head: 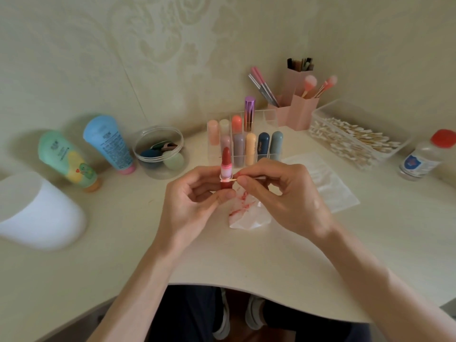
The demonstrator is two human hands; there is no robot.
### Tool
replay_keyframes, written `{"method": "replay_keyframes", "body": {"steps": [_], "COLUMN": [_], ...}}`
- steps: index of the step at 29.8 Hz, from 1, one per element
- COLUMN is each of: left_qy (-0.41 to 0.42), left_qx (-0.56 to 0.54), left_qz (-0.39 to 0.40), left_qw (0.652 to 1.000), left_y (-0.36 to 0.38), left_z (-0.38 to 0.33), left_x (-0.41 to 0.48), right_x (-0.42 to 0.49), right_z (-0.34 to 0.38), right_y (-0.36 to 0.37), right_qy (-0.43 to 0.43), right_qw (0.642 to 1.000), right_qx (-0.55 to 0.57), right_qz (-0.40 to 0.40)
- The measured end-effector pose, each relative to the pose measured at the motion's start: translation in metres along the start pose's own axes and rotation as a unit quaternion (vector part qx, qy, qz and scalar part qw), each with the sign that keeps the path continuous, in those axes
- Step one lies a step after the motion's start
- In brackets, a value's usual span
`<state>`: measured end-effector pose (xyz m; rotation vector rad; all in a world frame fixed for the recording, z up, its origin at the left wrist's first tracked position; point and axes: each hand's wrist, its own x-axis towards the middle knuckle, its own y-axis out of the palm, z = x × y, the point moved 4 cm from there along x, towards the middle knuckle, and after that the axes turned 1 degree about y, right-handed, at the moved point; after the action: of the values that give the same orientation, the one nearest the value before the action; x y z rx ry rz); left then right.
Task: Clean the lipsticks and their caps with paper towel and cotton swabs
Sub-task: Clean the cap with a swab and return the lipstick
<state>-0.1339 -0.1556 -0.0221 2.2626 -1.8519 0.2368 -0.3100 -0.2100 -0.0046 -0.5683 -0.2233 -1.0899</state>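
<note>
My left hand (195, 193) grips an uncapped red lipstick (226, 166) upright by its dark red base, the bullet twisted up. My right hand (278, 193) pinches a cotton swab (229, 180), whose pink-stained tip touches the rim of the lipstick tube. Under my hands lies a crumpled paper towel (246, 213) smeared with red. Behind, a clear organizer (214, 154) holds several capped lipsticks (250, 149) in pastel and blue colours.
A clear tray of cotton swabs (352, 141) and a red-capped clear bottle (424, 159) stand at the right. A folded tissue packet (328, 183) lies beside them. Two tubes (106, 141), a round sponge jar (160, 154), a white container (37, 211) and pink brush holders (298, 112) surround the desk.
</note>
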Motion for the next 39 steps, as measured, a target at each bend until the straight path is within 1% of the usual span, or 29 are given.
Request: {"method": "replay_keyframes", "body": {"steps": [2, 5, 8, 13, 16, 19, 21, 22, 26, 29, 32, 34, 39], "left_qy": [-0.009, -0.006, 0.005, -0.002, 0.003, 0.010, 0.020, 0.021, 0.018, 0.003, -0.004, 0.006, 0.031], "left_qx": [-0.012, -0.016, 0.015, 0.013, 0.033, 0.031, 0.056, 0.066, 0.040, -0.002, -0.020, -0.012, 0.053], "left_qz": [-0.012, 0.007, 0.027, 0.025, 0.049, 0.086, 0.096, 0.094, 0.065, 0.048, 0.055, 0.070, 0.103], "left_qw": [1.000, 1.000, 1.000, 1.000, 0.998, 0.996, 0.994, 0.993, 0.997, 0.999, 0.998, 0.997, 0.993], "left_y": [0.0000, 0.0014, 0.0036, 0.0028, 0.0050, 0.0079, 0.0093, 0.0093, 0.0077, 0.0074, 0.0076, 0.0076, 0.0076], "left_z": [-0.0004, -0.0021, -0.0037, -0.0004, 0.0040, 0.0043, 0.0016, 0.0009, 0.0000, 0.0007, 0.0036, 0.0039, 0.0029], "left_x": [-0.0004, -0.0014, -0.0027, -0.0020, -0.0019, -0.0035, -0.0043, -0.0045, -0.0038, -0.0034, -0.0029, -0.0028, -0.0056], "right_x": [-0.0001, -0.0004, -0.0016, -0.0026, -0.0024, -0.0029, -0.0030, -0.0031, -0.0036, -0.0031, -0.0038, -0.0042, -0.0037], "right_z": [0.0004, 0.0006, 0.0002, 0.0018, 0.0003, -0.0002, -0.0008, -0.0008, 0.0016, 0.0017, 0.0010, 0.0011, 0.0009], "right_y": [-0.0004, -0.0013, -0.0016, 0.0009, -0.0010, -0.0003, -0.0005, -0.0005, 0.0017, 0.0004, -0.0004, 0.0000, -0.0012], "right_qy": [-0.004, -0.004, -0.001, -0.012, -0.009, -0.010, -0.010, -0.009, -0.012, -0.009, -0.006, -0.008, -0.012], "right_qw": [1.000, 1.000, 1.000, 1.000, 1.000, 1.000, 1.000, 1.000, 1.000, 1.000, 1.000, 1.000, 1.000], "right_qx": [-0.004, -0.001, 0.007, -0.004, -0.005, -0.012, -0.017, -0.018, -0.016, -0.015, -0.010, -0.010, -0.011], "right_qz": [-0.002, -0.005, -0.013, -0.008, -0.009, -0.005, -0.007, -0.008, 0.001, -0.002, -0.004, -0.005, -0.013]}}
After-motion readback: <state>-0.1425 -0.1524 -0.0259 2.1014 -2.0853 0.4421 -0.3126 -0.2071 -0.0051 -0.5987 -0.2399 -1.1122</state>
